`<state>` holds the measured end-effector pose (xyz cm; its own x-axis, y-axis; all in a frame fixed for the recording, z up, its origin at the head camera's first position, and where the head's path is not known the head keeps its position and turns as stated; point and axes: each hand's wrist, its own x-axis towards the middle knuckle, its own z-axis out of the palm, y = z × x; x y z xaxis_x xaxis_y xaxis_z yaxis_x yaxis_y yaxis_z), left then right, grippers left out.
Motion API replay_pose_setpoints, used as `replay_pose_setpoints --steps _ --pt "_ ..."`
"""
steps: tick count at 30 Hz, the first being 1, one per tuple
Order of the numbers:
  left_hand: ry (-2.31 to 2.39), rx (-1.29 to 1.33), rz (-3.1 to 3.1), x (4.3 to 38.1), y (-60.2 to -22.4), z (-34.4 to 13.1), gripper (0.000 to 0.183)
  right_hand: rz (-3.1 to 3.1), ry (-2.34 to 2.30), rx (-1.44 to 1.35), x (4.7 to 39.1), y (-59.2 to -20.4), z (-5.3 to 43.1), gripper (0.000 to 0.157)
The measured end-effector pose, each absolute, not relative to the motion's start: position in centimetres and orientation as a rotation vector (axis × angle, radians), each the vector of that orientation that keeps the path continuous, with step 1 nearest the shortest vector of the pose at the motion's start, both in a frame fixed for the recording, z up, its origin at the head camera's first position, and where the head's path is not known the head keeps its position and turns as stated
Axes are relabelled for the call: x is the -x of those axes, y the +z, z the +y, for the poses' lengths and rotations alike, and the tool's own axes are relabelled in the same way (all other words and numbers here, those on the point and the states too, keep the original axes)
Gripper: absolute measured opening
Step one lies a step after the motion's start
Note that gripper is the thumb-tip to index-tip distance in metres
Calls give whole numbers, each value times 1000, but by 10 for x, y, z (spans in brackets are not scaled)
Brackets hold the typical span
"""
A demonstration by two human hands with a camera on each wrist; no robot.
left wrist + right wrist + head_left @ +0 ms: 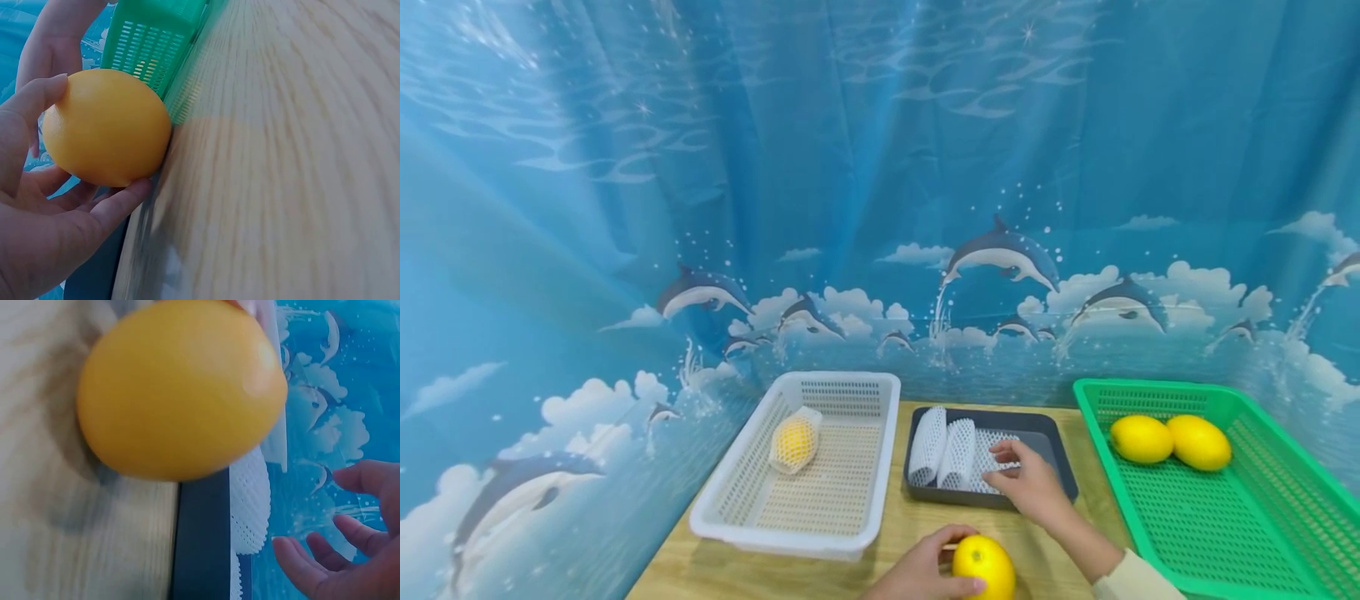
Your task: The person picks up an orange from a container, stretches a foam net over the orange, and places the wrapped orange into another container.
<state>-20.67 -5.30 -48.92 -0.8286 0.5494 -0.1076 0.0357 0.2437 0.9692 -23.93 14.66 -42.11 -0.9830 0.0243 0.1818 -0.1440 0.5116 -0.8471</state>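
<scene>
My left hand grips a yellow lemon at the near side of the table, thumb on one side and fingers on the other. The left wrist view shows the lemon's pointed tip near a fingertip. Over the dark grey tray hovers my right hand, fingers loosely bent and spread with nothing held. Beneath and beside its fingertips lie white foam net sleeves. In the right wrist view the lemon fills the foreground, with the right hand off to its side.
To the left stands a white plastic basket with one lemon inside a foam net. A green basket on the right holds two bare lemons. Behind the wooden table hangs a blue dolphin-print curtain.
</scene>
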Motion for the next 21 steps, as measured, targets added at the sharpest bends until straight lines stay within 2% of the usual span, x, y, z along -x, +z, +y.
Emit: replay_pose_setpoints --steps 11,21 --pt "1609 -456 2075 204 -483 -56 49 -2669 1277 -33 267 -425 147 42" --pt "1623 -486 2057 205 -487 -54 49 -2728 1207 38 280 -439 150 45"
